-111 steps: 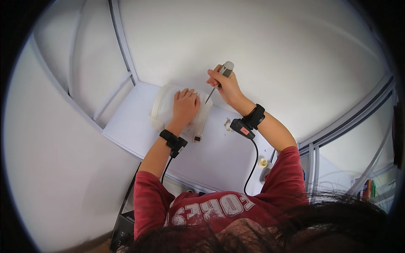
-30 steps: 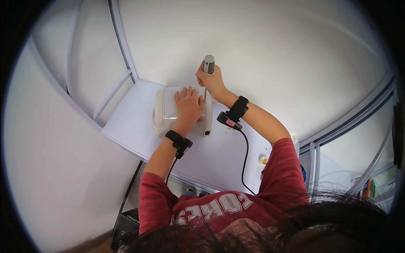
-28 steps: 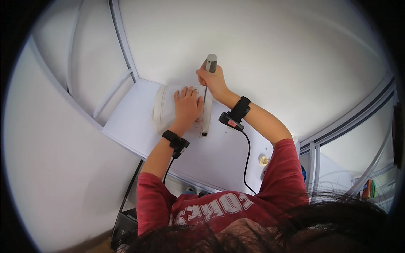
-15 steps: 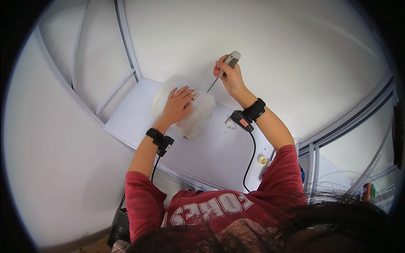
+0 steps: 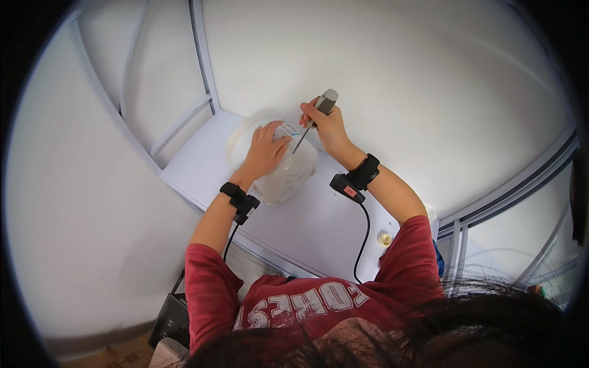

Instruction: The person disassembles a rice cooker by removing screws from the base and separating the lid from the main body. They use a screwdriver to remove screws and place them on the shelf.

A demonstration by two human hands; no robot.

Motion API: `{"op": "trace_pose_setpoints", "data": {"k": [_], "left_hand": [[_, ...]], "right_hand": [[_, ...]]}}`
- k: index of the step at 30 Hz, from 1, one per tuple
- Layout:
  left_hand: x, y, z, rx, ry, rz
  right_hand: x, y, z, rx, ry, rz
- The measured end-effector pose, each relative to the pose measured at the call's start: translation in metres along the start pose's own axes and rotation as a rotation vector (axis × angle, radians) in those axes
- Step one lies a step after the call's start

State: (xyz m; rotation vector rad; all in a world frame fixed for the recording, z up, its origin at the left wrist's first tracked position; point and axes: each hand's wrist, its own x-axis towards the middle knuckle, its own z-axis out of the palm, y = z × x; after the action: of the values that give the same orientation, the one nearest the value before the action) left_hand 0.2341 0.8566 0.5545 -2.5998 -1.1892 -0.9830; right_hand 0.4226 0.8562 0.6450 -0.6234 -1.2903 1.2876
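Note:
A white, rounded plastic housing with a wide rim at its left lies on the white tabletop. My left hand rests on top of it, fingers stretched out and thumb apart. In my right hand is a screwdriver with a grey handle, my fingers wrapped round the handle's lower end. Its thin metal shaft slants down and to the left, the tip at the upper surface of the housing beside my left fingers. Whether the tip sits in a screw is too small to tell.
A small yellowish round part lies near the table's right end. Black devices are strapped to both wrists, and a black cable hangs from the right one. White wall panels and metal frame posts enclose the white tabletop.
The screwdriver and my right hand have moved down and left, bringing the tip lower over the housing. My left hand has shifted slightly right. The small pieces near my right wrist are now hidden.

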Motion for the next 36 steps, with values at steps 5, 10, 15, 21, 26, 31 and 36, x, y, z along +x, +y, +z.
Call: {"op": "trace_pose_setpoints", "data": {"k": [5, 10, 15, 21, 26, 31, 36], "left_hand": [[-0.002, -0.006, 0.008, -0.006, -0.076, 0.011], [0.000, -0.001, 0.007, 0.056, -0.164, -0.027], [-0.002, -0.007, 0.020, 0.013, -0.082, 0.015], [0.000, -0.005, 0.018, -0.024, -0.088, -0.014], [-0.002, 0.000, 0.019, 0.003, -0.073, -0.005], [-0.002, -0.001, 0.018, -0.006, -0.065, -0.004], [-0.002, -0.001, 0.025, 0.052, -0.015, -0.044]], "right_hand": [[-0.001, 0.006, 0.009, 0.031, -0.027, -0.040], [-0.019, 0.010, 0.022, -0.078, -0.062, -0.066], [-0.014, 0.024, 0.006, 0.082, 0.105, -0.113], [-0.019, 0.021, 0.013, 0.071, 0.085, -0.108], [0.003, 0.023, 0.010, 0.038, 0.112, -0.071], [0.015, 0.026, 0.002, 0.190, 0.165, -0.057], [-0.032, 0.027, 0.034, -0.229, 0.043, -0.195]]}}
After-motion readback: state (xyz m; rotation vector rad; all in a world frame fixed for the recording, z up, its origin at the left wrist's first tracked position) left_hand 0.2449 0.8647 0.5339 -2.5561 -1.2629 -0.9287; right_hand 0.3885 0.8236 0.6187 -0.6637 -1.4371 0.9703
